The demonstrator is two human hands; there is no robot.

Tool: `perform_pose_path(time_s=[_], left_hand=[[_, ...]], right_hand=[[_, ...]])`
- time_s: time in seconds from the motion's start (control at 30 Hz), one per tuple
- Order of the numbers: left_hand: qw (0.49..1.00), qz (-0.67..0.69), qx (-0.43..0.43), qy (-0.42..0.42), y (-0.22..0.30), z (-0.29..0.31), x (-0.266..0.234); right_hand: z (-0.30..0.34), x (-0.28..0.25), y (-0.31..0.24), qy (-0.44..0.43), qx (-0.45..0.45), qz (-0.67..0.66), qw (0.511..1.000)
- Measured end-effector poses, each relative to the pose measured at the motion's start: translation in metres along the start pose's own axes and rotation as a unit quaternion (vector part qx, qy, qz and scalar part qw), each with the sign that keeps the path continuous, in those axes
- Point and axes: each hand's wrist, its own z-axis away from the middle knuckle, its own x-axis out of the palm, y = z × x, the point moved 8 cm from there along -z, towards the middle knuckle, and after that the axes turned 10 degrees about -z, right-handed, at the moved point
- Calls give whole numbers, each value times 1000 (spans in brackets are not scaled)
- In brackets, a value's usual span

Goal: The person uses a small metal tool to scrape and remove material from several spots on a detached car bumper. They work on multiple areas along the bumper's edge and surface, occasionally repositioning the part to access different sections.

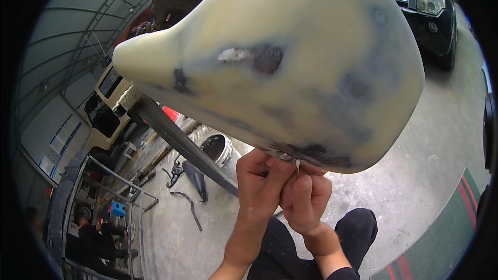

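A large rounded tank-like shell [311, 41], sanded to patchy cream and grey-blue with dark bare spots, fills the upper middle. Both hands are at its lower edge. My left hand [259, 184] is closed, its thumb and fingers pressed together beside a small shiny metal fitting [284, 156] on that edge. Just to the right, my right hand [307, 197] is closed in a pinch, with a thin pale strip [298, 165] standing up between the hands. What my left fingers hold, if anything, is hidden, and the strip's lower end cannot be seen.
A dark bar [181, 148] supports the shell at the left. A white bucket [220, 150], a dark cone-shaped part [195, 180] and a bent rod [189, 210] lie beyond. A metal frame [142, 228] and a seated person are lower left. A green panel [441, 233] lies right; vehicles stand behind.
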Motion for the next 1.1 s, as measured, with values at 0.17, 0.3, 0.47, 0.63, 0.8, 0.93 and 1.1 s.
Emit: perform_pose_path(time_s=[0.17, 0.3, 0.47, 0.63, 0.8, 0.93, 1.1], left_hand=[[1000, 6, 5, 4, -4, 1, 0], [999, 45, 14, 1, -8, -1, -2], [994, 103, 26, -12, -9, -4, 1], [994, 103, 11, -19, -12, -6, -3], [997, 82, 7, -3, -11, -12, -5], [997, 77, 7, -14, -10, -19, -4], [997, 69, -2, -20, -13, -20, -8]], right_hand=[[-1, -2, 8, -43, 62, -108, 991], [4, -1, 20, -95, 152, -221, 959], [2, -2, 17, -103, 125, -206, 965], [0, -5, 20, -101, 86, -187, 973], [2, -15, 33, -48, 74, -153, 984], [3, -21, 46, -44, 40, -136, 989], [-6, -9, 32, -60, -49, -68, 995]])
